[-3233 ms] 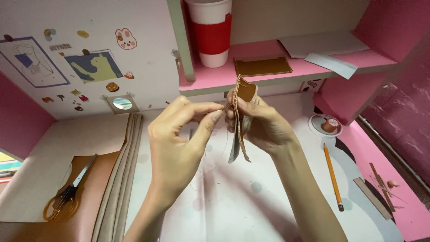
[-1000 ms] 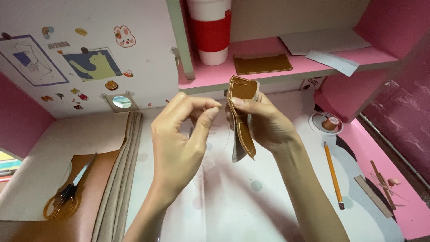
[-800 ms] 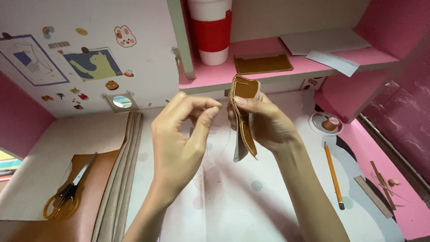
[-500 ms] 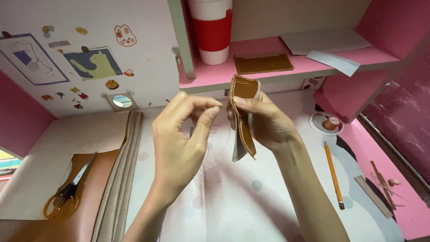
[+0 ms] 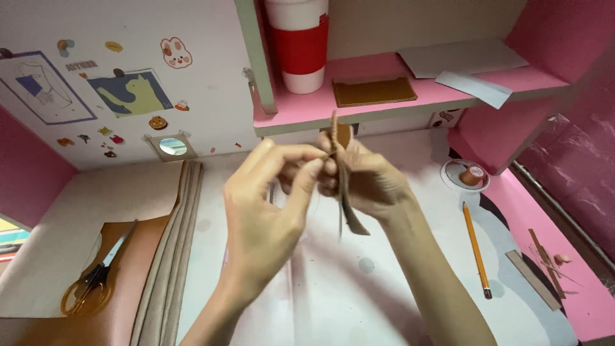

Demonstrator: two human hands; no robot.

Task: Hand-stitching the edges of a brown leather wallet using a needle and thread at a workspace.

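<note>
My right hand grips a small brown leather piece, held edge-on and upright above the white work mat. My left hand is raised beside it, its thumb and forefinger pinched together right at the leather's upper edge. What the left fingertips pinch is too small to make out. A grey underside of the leather hangs below my right hand.
Scissors lie on a brown leather sheet at the left, next to a beige folded strip. A pencil, a thread spool in a small dish and leather scraps are at the right. The pink shelf carries a red-and-white cup, a brown leather rectangle and papers.
The leather piece has turned from showing its brown face to standing edge-on. My left fingertips have closed in on its upper edge. Both hands stay in about the same place.
</note>
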